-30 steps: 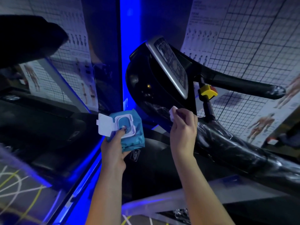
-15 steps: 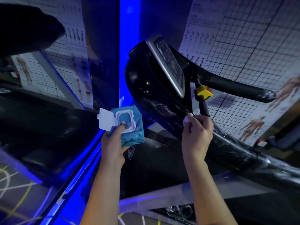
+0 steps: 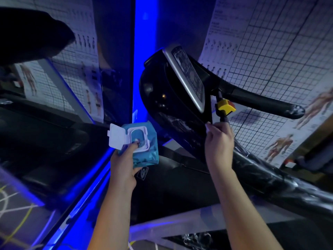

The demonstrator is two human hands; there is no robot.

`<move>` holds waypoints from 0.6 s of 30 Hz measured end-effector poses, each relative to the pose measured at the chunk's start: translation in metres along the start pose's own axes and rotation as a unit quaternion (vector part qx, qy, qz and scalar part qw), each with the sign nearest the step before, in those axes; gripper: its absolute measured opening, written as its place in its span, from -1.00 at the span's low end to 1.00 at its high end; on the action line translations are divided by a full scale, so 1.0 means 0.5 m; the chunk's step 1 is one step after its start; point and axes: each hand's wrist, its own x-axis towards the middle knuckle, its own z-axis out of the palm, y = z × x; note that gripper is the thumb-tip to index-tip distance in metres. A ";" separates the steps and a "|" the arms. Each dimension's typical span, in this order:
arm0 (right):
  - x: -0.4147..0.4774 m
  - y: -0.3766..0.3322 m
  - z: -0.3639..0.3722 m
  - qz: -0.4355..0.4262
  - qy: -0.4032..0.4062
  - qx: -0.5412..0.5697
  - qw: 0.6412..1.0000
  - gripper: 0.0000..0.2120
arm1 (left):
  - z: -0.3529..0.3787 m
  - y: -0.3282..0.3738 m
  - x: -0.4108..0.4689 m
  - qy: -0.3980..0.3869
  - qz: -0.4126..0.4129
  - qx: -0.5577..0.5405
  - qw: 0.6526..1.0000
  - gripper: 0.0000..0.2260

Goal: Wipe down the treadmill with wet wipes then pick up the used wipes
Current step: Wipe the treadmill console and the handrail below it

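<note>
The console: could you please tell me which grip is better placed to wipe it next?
Right. The right grip pinches a wipe at the console's lower edge, beside the yellow clip; the left grip holds the open pack, off to the console's left.

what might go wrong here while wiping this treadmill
1. The right hand pinches only a small wipe at the console edge; it may slip and drop.
2. It works just below the yellow switch, which could get knocked.
3. The wipe pack in the left hand has its lid open, so wipes may dry.
</note>
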 end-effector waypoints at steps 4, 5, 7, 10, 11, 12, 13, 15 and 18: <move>-0.009 0.048 -0.034 0.014 -0.029 -0.010 0.999 -0.73 | 0.022 -0.005 -0.003 -0.013 -0.008 -0.004 1.000 -0.69; -0.012 0.051 -0.039 0.015 -0.030 -0.014 0.999 -0.73 | 0.027 -0.007 -0.003 -0.014 -0.010 -0.006 1.000 -0.69; -0.018 0.055 -0.044 0.016 -0.025 -0.020 0.999 -0.74 | 0.034 -0.012 -0.002 -0.014 -0.015 -0.010 1.000 -0.68; -0.014 0.040 -0.053 0.047 0.009 0.007 0.999 -0.77 | 0.033 -0.011 0.001 -0.009 -0.011 -0.016 1.000 -0.66; -0.009 0.023 -0.052 0.047 0.022 0.020 0.998 -0.78 | 0.030 -0.010 0.002 -0.004 -0.008 -0.019 1.000 -0.66; -0.003 0.001 -0.050 0.035 0.030 0.031 0.998 -0.78 | 0.027 -0.010 0.004 0.003 -0.004 -0.020 1.000 -0.66; 0.003 -0.024 -0.043 0.011 0.034 0.041 0.999 -0.79 | 0.024 -0.010 0.005 0.009 0.000 -0.018 1.000 -0.65; 0.013 -0.071 -0.018 -0.049 0.028 0.053 0.997 -0.81 | 0.018 -0.009 0.008 0.016 0.004 -0.016 1.000 -0.65; 0.017 -0.100 0.035 -0.103 -0.015 0.009 0.994 -0.79 | 0.011 -0.009 0.010 0.026 0.006 -0.009 1.000 -0.66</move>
